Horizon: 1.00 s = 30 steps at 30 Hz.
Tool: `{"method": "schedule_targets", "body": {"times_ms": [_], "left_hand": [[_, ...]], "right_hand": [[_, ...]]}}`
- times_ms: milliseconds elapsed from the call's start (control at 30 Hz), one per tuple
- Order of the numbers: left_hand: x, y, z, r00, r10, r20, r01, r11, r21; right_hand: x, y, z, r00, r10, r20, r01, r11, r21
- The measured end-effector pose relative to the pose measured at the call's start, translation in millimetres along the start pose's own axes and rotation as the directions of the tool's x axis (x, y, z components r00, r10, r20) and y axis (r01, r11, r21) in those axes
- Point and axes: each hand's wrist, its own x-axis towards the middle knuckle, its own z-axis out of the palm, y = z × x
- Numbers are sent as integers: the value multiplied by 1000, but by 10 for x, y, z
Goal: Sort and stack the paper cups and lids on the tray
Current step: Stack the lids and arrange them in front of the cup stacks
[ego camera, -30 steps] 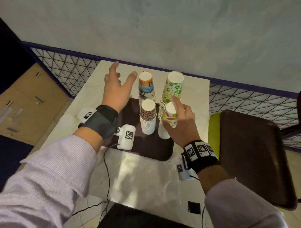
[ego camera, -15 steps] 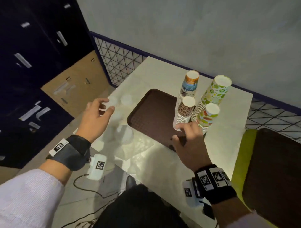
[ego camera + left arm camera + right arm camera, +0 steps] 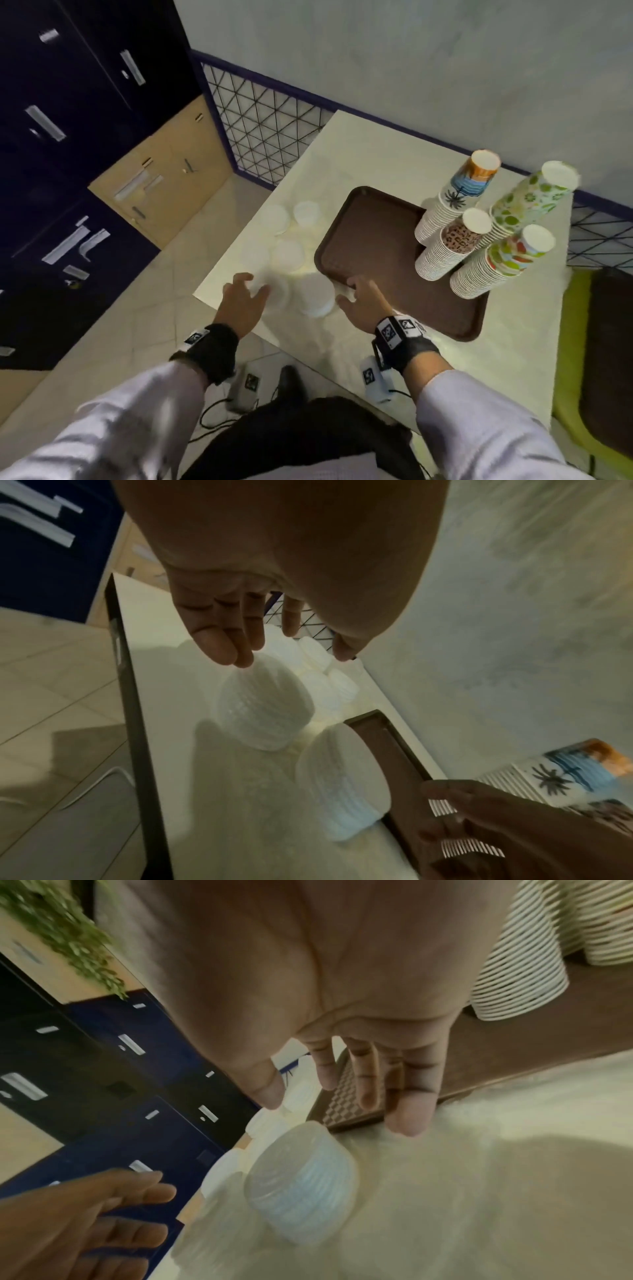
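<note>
A brown tray (image 3: 383, 270) lies on the white table. At its right end stand several stacks of upturned paper cups: palm print (image 3: 457, 197), leopard print (image 3: 452, 245), green floral (image 3: 527, 202) and fruit print (image 3: 503, 265). Stacks of white lids (image 3: 287, 253) sit on the table left of the tray. My left hand (image 3: 250, 286) hovers, fingers spread, at one near lid stack (image 3: 263, 707). My right hand (image 3: 347, 291) is open beside another lid stack (image 3: 317, 296) at the tray's near left corner. Neither hand holds anything.
The table's left edge (image 3: 219, 274) is close to the lids, with tiled floor below. A wire mesh rail (image 3: 263, 126) and dark lockers (image 3: 68, 102) stand to the left. A second brown tray on a green seat (image 3: 609, 359) lies at the right.
The view has swung left. My right hand has left the cup stacks and come down beside a lid stack. My left hand has moved nearer, over the lid stack by the table edge.
</note>
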Motion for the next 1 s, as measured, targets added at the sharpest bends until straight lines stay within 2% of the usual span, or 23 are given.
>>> {"method": "schedule_targets", "body": {"times_ms": [100, 167, 300, 533, 733, 1000], "left_hand": [[176, -56, -24, 989, -113, 93, 113, 994, 2], [239, -81, -7, 981, -144, 130, 145, 989, 3], [325, -121, 45, 973, -191, 127, 195, 981, -19], [396, -190, 99, 968, -209, 140, 213, 977, -12], [431, -169, 140, 972, -181, 149, 192, 979, -63], [473, -183, 214, 961, -206, 183, 203, 979, 37]], "right_hand": [[170, -171, 181, 998, 67, -3, -67, 997, -33], [230, -250, 284, 996, 88, -3, -88, 995, -54], [318, -318, 464, 994, 100, -32, -103, 991, -90], [412, -354, 634, 989, 144, -41, -147, 983, -105], [485, -338, 708, 992, 116, -47, -121, 983, -140], [530, -330, 700, 980, 187, -61, -195, 967, -165]]}}
